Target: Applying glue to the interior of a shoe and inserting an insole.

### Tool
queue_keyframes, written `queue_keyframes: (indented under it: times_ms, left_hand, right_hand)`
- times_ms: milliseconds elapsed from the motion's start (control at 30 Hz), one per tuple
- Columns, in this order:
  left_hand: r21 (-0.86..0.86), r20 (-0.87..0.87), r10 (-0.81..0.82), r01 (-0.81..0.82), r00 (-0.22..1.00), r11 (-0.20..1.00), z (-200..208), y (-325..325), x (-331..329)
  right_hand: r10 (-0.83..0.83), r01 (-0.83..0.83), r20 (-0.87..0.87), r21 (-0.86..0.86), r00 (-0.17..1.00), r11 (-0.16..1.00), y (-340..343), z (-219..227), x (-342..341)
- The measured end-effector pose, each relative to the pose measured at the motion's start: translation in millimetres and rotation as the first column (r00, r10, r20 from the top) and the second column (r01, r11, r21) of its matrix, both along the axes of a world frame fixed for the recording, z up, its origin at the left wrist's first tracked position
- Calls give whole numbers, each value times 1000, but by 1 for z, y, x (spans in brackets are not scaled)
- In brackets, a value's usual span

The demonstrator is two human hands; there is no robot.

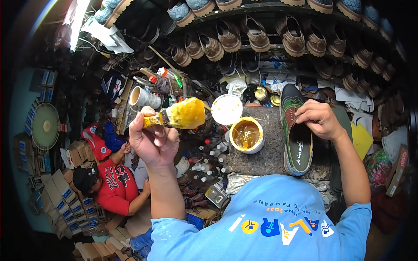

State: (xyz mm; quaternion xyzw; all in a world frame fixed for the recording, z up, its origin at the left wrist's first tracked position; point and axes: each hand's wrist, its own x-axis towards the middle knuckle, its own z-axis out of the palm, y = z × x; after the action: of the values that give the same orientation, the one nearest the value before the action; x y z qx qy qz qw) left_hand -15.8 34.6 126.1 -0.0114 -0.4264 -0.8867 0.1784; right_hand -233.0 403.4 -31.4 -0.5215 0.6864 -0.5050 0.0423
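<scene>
My left hand (154, 139) is closed on the handle of a brush (185, 114), raised left of the work surface. Thick yellow glue-like stuff coats its wide head. My right hand (317, 118) pinches the upper edge of a shoe (298, 143), near its opening. The shoe has a dark toe, green and brown panels and a dark insole, and it lies toe away from me. Between the hands, an open tub (247, 135) of amber, sticky-looking liquid stands on the worktop. A round white lid (227, 109) smeared with yellow is just behind the tub.
The rough dark worktop (272, 161) is in front of me. Small bottles (209, 167) crowd its left side. Brown shoes (257, 37) line shelves at the back. A person in a red shirt (117, 185) sits at left, near stacked boxes (65, 195) and a fan (45, 126).
</scene>
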Motion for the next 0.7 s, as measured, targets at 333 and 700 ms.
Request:
queue_keyframes:
  times_ms: [333, 700]
  left_hand:
    - [-312, -208, -166, 96, 964, 945, 51, -17, 4]
    - [-495, -237, -134, -1, 962, 869, 38, -32, 16]
  right_hand:
    - [-60, 60, -3, 12, 998, 998, -1, 0, 5]
    - [-116, 117, -74, 9, 991, 993, 1, 1, 12]
